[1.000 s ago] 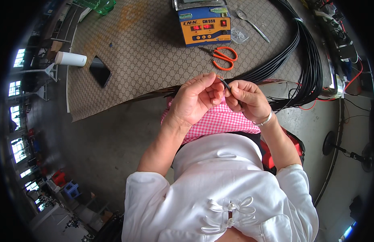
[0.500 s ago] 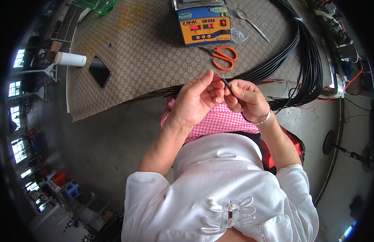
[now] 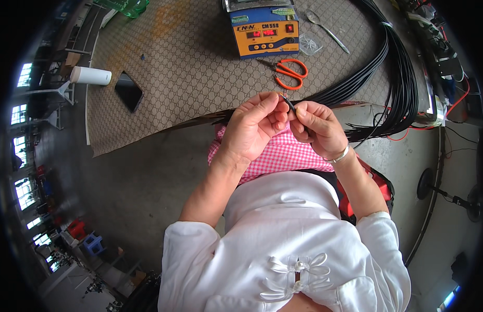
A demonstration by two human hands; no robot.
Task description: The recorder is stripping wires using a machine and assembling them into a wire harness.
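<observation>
A thin black cable (image 3: 290,105) points up between my hands, just off the table's near edge. My right hand (image 3: 322,129) is closed on it, thumb and forefinger gripping below its stripped end. Fine wires (image 3: 285,95) stick out at the tip, too small to count. My left hand (image 3: 252,127) has its thumb and fingers closed together at those wires; its fingertips partly hide what they pinch. Beyond my hands, orange-handled scissors (image 3: 304,68) lie on the patterned table cover (image 3: 194,67).
A thick bundle of black cables (image 3: 393,62) curves over the table's right side. Behind the scissors stands a blue and yellow soldering unit (image 3: 266,48), with a spoon (image 3: 327,32) and a small clear bag (image 3: 310,46) beside it. Farther left are a phone (image 3: 129,92) and a white cup (image 3: 91,76).
My left fingertips have shifted slightly at the wire ends, and the coloured wires show less. My right hand keeps its grip on the cable. The red digits on the unit have changed.
</observation>
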